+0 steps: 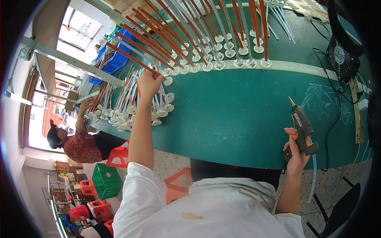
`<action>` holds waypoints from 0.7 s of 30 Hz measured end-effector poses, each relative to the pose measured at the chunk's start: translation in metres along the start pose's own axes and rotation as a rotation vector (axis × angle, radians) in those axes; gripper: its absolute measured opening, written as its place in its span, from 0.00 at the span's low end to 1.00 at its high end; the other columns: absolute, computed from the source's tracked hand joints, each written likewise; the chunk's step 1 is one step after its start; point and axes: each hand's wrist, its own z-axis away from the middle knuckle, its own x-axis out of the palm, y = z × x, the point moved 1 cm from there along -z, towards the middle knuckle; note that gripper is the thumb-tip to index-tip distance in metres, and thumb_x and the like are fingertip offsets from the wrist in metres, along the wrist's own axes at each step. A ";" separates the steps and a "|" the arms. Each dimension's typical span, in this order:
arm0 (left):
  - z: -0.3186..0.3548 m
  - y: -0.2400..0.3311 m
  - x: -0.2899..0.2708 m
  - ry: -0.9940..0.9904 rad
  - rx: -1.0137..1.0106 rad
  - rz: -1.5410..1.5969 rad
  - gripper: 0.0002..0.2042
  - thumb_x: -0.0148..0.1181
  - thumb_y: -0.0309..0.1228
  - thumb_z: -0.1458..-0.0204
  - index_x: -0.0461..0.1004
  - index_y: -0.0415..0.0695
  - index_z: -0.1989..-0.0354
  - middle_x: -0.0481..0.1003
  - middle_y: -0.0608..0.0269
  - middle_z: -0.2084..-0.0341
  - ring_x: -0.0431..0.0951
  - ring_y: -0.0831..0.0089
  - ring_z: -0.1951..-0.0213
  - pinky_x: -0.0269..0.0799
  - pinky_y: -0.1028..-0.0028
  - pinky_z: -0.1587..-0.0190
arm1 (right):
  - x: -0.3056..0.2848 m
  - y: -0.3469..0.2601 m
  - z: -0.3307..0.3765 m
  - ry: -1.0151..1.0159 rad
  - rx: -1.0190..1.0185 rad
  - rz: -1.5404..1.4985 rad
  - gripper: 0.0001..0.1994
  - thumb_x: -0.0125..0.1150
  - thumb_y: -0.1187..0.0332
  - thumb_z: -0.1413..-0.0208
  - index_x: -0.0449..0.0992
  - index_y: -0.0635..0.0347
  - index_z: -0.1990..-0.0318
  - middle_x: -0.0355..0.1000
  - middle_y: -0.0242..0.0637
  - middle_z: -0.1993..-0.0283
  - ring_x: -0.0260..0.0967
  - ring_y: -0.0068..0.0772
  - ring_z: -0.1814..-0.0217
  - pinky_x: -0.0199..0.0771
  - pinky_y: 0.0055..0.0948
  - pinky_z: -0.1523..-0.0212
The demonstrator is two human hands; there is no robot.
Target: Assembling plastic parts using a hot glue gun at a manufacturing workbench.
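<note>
The left hand (148, 85) has its fingers closed on the lower part of a brown stick (129, 56), just beside a white round base (168, 81). Beyond and right of these fingers, rows of upright sticks (264, 43) stand on the green worktop (226, 119); nearer and left lies a pile of sticks (119, 118). The right hand's (296, 158) fingers grip a glue gun (303, 129), its nozzle pointing away from them.

No lettering can be read. At three o'clock, a dark glue gun (304, 129) bears pale markings (297, 119), too small to make out; just beyond it, white scribbles (316, 94) cover part of the green tabletop (222, 111). At six o'clock, a yellowish emblem (192, 216) marks the white shirt (158, 212).
</note>
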 end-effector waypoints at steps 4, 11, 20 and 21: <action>0.005 -0.003 0.002 0.022 -0.009 -0.005 0.08 0.67 0.33 0.58 0.83 0.43 0.71 0.81 0.58 0.78 0.82 0.64 0.73 0.76 0.68 0.66 | 0.001 0.000 0.000 -0.016 -0.006 0.025 0.13 0.52 0.76 0.40 0.72 0.68 0.48 0.75 0.44 0.51 0.70 0.20 0.62 0.68 0.21 0.72; 0.005 0.001 0.001 0.042 0.017 0.029 0.07 0.67 0.32 0.57 0.83 0.43 0.72 0.80 0.59 0.80 0.81 0.64 0.75 0.75 0.67 0.67 | -0.001 0.002 0.000 -0.024 -0.022 0.033 0.13 0.52 0.76 0.40 0.73 0.67 0.49 0.75 0.44 0.51 0.70 0.19 0.63 0.68 0.21 0.72; 0.005 0.000 -0.004 0.025 0.014 0.013 0.09 0.67 0.34 0.58 0.83 0.43 0.70 0.80 0.59 0.79 0.81 0.63 0.74 0.75 0.67 0.67 | 0.001 -0.003 0.002 -0.021 0.010 0.046 0.11 0.54 0.76 0.40 0.76 0.64 0.52 0.76 0.39 0.52 0.68 0.17 0.67 0.68 0.22 0.72; 0.007 0.001 -0.006 -0.012 0.007 -0.023 0.10 0.68 0.35 0.58 0.83 0.43 0.71 0.80 0.59 0.79 0.81 0.63 0.74 0.75 0.67 0.67 | 0.001 -0.003 0.002 -0.020 0.004 0.043 0.11 0.54 0.76 0.40 0.76 0.64 0.52 0.76 0.39 0.52 0.68 0.17 0.67 0.68 0.22 0.72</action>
